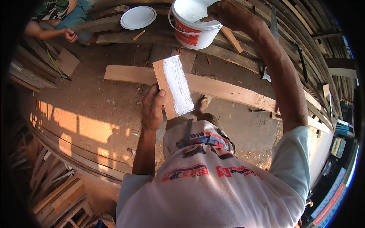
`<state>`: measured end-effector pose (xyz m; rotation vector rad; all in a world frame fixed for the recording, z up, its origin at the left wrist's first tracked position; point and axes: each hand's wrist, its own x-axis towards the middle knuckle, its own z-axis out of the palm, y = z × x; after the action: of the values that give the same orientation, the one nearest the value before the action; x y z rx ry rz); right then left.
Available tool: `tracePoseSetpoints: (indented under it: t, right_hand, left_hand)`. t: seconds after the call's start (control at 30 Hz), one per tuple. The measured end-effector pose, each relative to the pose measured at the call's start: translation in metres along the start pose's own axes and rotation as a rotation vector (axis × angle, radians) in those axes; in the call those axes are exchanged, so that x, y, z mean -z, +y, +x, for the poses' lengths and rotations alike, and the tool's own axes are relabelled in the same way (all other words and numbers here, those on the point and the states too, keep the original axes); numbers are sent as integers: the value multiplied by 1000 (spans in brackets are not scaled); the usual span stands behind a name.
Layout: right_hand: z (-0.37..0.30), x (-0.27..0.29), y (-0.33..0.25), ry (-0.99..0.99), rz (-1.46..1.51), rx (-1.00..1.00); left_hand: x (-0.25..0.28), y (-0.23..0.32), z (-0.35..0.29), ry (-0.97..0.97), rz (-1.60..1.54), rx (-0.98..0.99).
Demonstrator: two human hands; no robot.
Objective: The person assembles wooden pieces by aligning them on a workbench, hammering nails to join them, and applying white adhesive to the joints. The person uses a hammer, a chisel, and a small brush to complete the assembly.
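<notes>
My left hand [153, 107] grips a small wooden board [177, 86] by its left edge, thumb on the face. A thick coat of white paste covers most of that face, leaving a bare wood strip on the left. Up at the top, my right hand [232, 15] reaches over the rim of a white plastic bucket [205, 39] with a red label. Closed fingers there hold a flat-bladed scraper [207, 19], mostly hidden by the hand and dipping toward the white paste [189, 10] inside.
A white round lid [138, 17] lies on planks left of the bucket. One long plank [232, 92] crosses below it. Another person's hand [70, 35] shows at upper left. Stacked timber [304, 22] lines the right; wood offcuts [62, 190] pile at lower left.
</notes>
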<state>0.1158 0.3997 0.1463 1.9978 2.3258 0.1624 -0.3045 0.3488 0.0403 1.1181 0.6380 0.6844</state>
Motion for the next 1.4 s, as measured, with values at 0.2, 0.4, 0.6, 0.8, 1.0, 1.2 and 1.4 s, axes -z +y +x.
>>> tracePoseSetpoints:
  t: [0.2,0.4,0.6,0.8,1.0,1.2,1.4]
  right_hand:
    - [29,67,-29,-375,271,-303]
    - [-45,14,-5,64,482,-462]
    - [-75,-34,-87,593,1099,-879]
    - [-63,-50,-147,741,1694,-895]
    - [-124,-50,-134,973,2153,-699]
    - [-295,-15,-162,1048,2129,-744]
    - [-428,-49,-211,999,1687,-1323]
  left_hand:
    - [13,-5,-29,52,4,20]
    - [13,3,-25,102,26,11]
    - [22,-11,-4,97,71,64]
    - [21,-19,24,114,-57,92]
    - [-8,-9,35,104,-77,43]
    - [-19,-27,28,30,-103,73]
    - [-39,-53,31,-62,157,-98]
